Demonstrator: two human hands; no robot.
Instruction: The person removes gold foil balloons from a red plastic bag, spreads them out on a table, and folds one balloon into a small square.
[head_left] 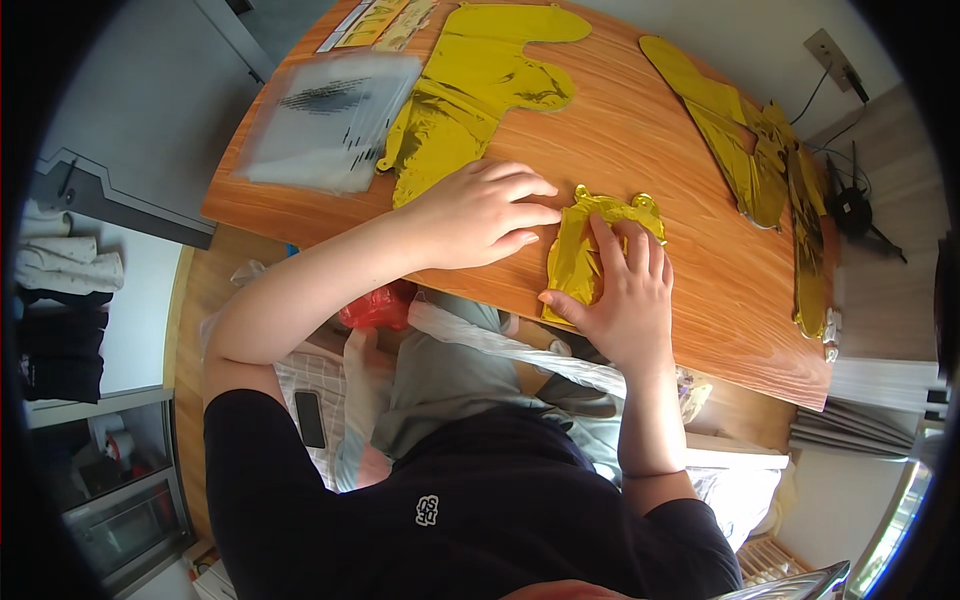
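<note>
Both hands — left hand [480,215], right hand [625,290] — flat, grip released, on crumpled gold foil balloon [578,250] atop wooden table [640,130].

Bright, even daylight. Glare on the gold foil balloons [480,90] and the clear plastic bag [330,120]. Strong fisheye bending, black vignette at rim. Focus sharp centrally.

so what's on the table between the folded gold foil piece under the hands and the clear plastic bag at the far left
In the head view, a flat gold foil balloon lies between the clear plastic bag and the folded gold foil piece, and the left hand too.
</note>
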